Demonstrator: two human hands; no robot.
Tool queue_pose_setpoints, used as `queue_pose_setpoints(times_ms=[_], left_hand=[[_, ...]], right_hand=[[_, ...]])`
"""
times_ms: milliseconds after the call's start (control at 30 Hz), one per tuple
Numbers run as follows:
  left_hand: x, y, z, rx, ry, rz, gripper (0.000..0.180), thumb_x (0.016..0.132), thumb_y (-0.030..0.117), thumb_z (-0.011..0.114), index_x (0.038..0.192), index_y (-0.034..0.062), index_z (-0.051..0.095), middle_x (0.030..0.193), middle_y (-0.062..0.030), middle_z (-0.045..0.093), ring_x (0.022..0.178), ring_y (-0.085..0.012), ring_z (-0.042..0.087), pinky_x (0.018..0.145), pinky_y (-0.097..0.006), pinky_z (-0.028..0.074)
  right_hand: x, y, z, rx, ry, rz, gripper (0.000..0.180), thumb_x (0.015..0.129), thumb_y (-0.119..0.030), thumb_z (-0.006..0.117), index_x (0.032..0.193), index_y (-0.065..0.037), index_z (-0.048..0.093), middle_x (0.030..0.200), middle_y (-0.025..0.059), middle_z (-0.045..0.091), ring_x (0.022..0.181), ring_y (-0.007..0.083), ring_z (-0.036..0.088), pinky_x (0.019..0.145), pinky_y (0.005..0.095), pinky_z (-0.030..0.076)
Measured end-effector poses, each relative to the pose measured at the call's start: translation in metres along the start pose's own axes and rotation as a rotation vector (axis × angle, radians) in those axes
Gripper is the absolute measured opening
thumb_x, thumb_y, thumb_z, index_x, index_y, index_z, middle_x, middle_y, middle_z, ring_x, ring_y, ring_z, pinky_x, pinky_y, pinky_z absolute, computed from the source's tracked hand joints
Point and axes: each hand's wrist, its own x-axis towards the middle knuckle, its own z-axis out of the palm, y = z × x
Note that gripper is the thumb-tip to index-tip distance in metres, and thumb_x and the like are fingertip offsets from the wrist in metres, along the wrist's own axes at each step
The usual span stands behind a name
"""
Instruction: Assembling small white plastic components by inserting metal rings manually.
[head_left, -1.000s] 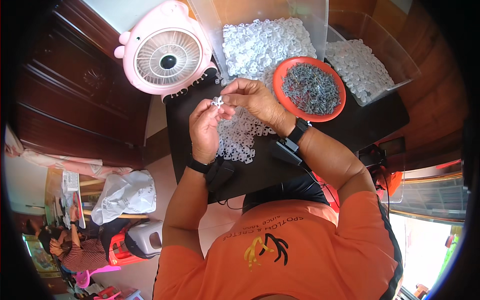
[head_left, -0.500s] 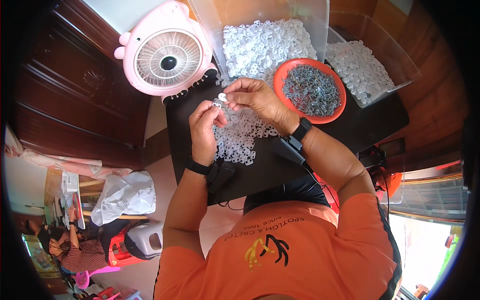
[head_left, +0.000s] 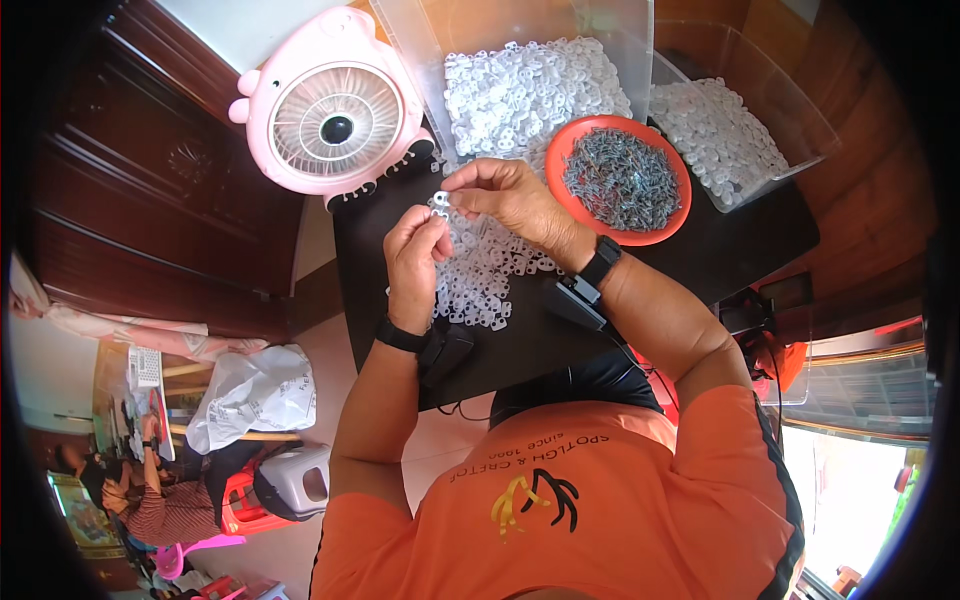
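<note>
- Head view: both hands meet above the middle of a black tabletop point(head_left: 700, 260), pinching one small white plastic piece point(head_left: 440, 200) between them.
- The left hand point(head_left: 415, 255) is closed on the near side of the piece, thumb and forefinger gripping it, the other fingers curled in.
- The right hand point(head_left: 510, 195) comes in from the right and holds the far side of the same piece with its fingertips point(head_left: 452, 192); whether it also holds a screw cannot be told.
- Each wrist wears a black band; the right one is a black watch point(head_left: 600, 262).
- Just below the hands a loose heap of white pieces point(head_left: 480, 280) lies on the tabletop.
- To the right of the right hand, close by, sits a round orange bowl point(head_left: 560, 150) filled with small grey metal screws point(head_left: 622, 178).
- Farther off stands a clear plastic bin point(head_left: 420, 40) holding many more white pieces, and to its right a second clear bin point(head_left: 790, 100) with similar white parts.
- At the far left edge of the tabletop a pink desk fan point(head_left: 335, 105) with small ears faces upward.
- The person wears an orange shirt point(head_left: 600, 500), seen at the near edge.
- To the near left, well apart, a crumpled white bag point(head_left: 250, 390) lies on the floor and another person point(head_left: 150, 500) sits there.
</note>
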Motion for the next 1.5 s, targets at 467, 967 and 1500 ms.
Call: queue_pose_setpoints(times_ms=[467,967,1500], left_hand=[[0.0001,-0.0031,0.0003,-0.021,0.003,-0.035,0.021,0.088,0.016,0.050,0.070,0.0065,0.050,0.062,0.0004,0.049,0.056,-0.0066,0.045,0.053,-0.021,0.034],[-0.0023,-0.0070,0.0003,0.005,-0.002,-0.016,0.018,0.088,0.014,0.052,0.074,0.0038,0.055,0.062,0.0023,0.048,0.056,-0.0045,0.041,0.052,-0.020,0.031],[-0.0060,-0.0057,0.0050,0.054,0.057,0.005,0.016,0.088,0.012,0.052,0.076,0.0018,0.054,0.064,0.0028,0.046,0.057,-0.0046,0.040,0.052,-0.020,0.033]], right_hand=[[-0.0023,-0.0020,0.0005,-0.028,-0.009,0.018,0.017,0.081,-0.004,0.067,0.098,-0.001,0.066,0.085,0.0021,0.065,0.077,0.0071,0.059,0.070,0.0224,0.049],[-0.0036,-0.0003,0.0015,-0.203,-0.075,-0.018,0.015,0.085,-0.002,0.063,0.099,0.000,0.066,0.092,0.0027,0.066,0.087,0.0073,0.059,0.080,0.0229,0.047],[-0.0058,-0.0041,0.0010,-0.190,-0.090,-0.047,0.015,0.085,-0.001,0.062,0.099,-0.001,0.066,0.089,0.0017,0.066,0.084,0.0057,0.057,0.078,0.0226,0.047]])
